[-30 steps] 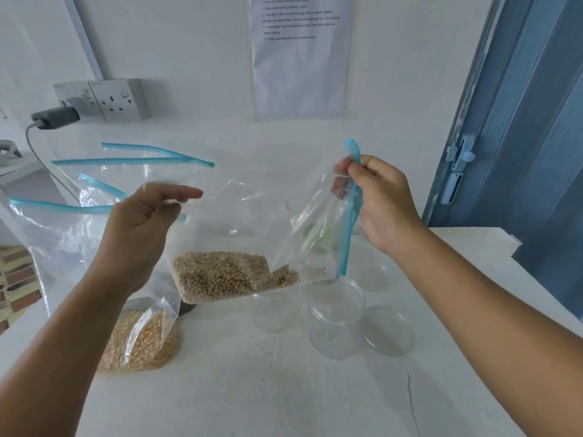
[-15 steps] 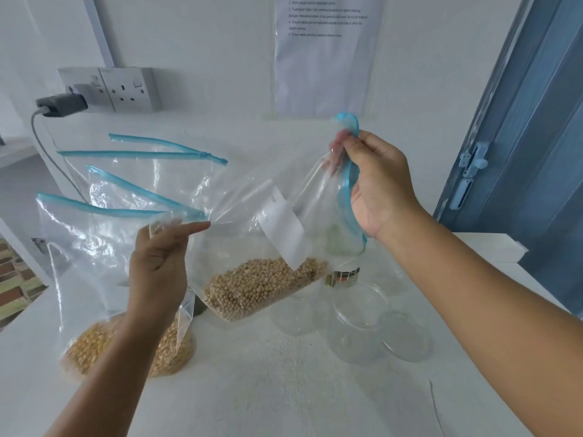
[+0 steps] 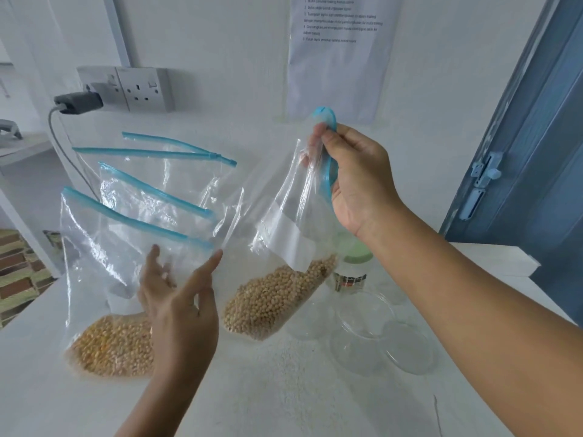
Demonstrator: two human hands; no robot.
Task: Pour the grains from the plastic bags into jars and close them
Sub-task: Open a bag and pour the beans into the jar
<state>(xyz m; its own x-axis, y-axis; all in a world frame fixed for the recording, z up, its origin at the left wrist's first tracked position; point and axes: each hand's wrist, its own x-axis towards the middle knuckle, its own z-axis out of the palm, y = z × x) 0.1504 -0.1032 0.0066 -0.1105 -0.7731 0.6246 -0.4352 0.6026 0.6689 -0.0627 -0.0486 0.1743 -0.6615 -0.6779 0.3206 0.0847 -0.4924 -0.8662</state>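
Clear plastic, the soybean bag (image 3: 284, 247) hangs slantwise from my right hand (image 3: 356, 178), its long axis running from the blue zip (image 3: 328, 159) pinched between my thumb and fingers, down and left to the beans heaped in its lower corner above the table (image 3: 284, 389). My left hand (image 3: 179, 304) waits just beside that corner, fingers spread and holding nothing.

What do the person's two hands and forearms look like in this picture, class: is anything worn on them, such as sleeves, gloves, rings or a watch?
Both are bare. The left hand and its forearm show no sleeve, glove, ring or watch. The right hand and its forearm are likewise uncovered up to the frame's edge, with no jewellery or markings visible. Fingernails are short and unpainted where they show.
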